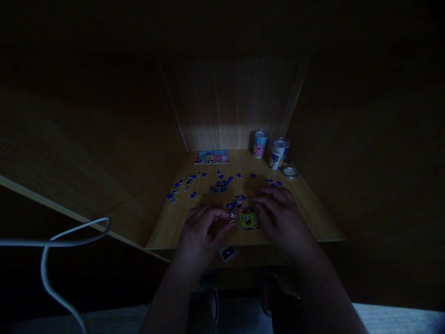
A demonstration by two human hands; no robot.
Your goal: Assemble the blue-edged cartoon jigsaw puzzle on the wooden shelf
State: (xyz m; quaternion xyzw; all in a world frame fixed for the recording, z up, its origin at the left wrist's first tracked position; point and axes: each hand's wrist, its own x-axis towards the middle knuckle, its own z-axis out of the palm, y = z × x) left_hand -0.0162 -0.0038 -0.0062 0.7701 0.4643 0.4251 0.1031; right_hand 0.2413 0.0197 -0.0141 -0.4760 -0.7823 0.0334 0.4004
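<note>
A partly joined jigsaw puzzle [249,221] with a yellow cartoon face and a pink figure lies near the board's front edge. My left hand [203,227] is at its left side, thumb and forefinger pinched on a small puzzle piece [232,221]. On the other side, my right hand [280,211] has its fingers bent and apart beside the puzzle's right edge. I see nothing between them. Loose blue puzzle pieces [221,185] are scattered beyond both hands, with more on the left. Dim light hides the fine detail of the pieces.
A colourful picture card [212,157] lies at the back left. Two printed cans [260,144] stand at the back right, with a round metal lid [290,172] by them. Wooden walls enclose both sides and the back. A white cable [47,273] loops at the left.
</note>
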